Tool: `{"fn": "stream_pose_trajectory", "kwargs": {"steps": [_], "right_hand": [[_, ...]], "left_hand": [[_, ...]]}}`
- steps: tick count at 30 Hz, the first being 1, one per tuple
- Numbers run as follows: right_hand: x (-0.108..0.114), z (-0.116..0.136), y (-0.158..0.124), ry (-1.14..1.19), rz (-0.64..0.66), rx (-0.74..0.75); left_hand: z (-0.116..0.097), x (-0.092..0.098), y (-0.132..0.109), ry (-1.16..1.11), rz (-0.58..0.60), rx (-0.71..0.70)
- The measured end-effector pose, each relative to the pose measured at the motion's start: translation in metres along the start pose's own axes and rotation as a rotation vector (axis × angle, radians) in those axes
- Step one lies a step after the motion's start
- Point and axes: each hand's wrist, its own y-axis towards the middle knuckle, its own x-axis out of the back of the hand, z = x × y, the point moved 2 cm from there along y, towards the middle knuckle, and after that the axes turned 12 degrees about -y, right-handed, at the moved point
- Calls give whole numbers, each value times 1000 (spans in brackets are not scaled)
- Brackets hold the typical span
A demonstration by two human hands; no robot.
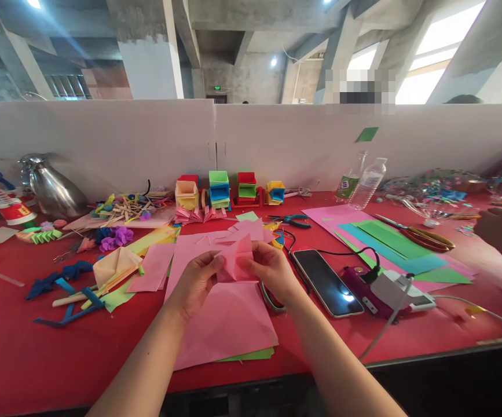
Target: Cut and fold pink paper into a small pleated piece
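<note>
Pinching pink paper (234,262), left hand (199,279) faces right hand (272,269).

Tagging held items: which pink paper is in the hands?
The small folded piece, pinched between left hand and right hand; the larger pink sheets lie on the table.

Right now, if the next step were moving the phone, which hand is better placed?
Probably the right hand: the phone lies just to its right, while the left hand would have to cross over. Both hold pink paper.

No lettering is legible; the green bottle label (348,186) and lit green sign (217,88) are too small.
</note>
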Motion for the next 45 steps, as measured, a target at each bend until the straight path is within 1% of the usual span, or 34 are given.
{"fn": "stream_pose_trajectory", "kwargs": {"steps": [3, 9, 11, 13, 15, 16, 18, 21, 23, 25, 28, 32, 35, 39, 45], "right_hand": [[0, 0, 0, 3, -4, -9], [-3, 0, 1, -29, 5, -19], [-5, 0, 0, -9, 14, -27], [-8, -1, 0, 18, 42, -32], [-9, -3, 0, 31, 63, -35], [-8, -5, 0, 31, 63, -37], [-7, -7, 1, 32, 47, -42], [-4, -7, 2, 28, 16, -42], [-3, -4, 2, 31, 17, -23], [-3, -1, 1, 40, 42, 9], [-5, 3, -1, 30, 82, 48], [-7, 3, -2, 21, 119, 42], [-6, 1, -2, 12, 104, 23], [-5, -3, -2, -73, 84, 27], [-7, 2, -6, -253, 71, 99]], "left_hand": [[-1, 3, 0, 24, -25, 7], [4, 7, 5, 41, -197, -56], [7, 8, 5, 86, -264, -132], [9, 8, 5, 174, -334, -240], [9, 6, 3, 257, -371, -315], [9, 5, 2, 278, -363, -325], [6, -1, 1, 271, -291, -309], [-2, -10, -1, 222, -102, -259], [-7, -13, -1, 211, 11, -233], [-10, -12, -1, 227, 66, -217], [-9, -4, 0, 239, 65, -205], [-6, 3, 2, 211, 40, -222], [-3, 3, 3, 180, -20, -210], [0, 3, 5, 199, -115, -212], [0, 5, 2, 153, -151, -188]]}}
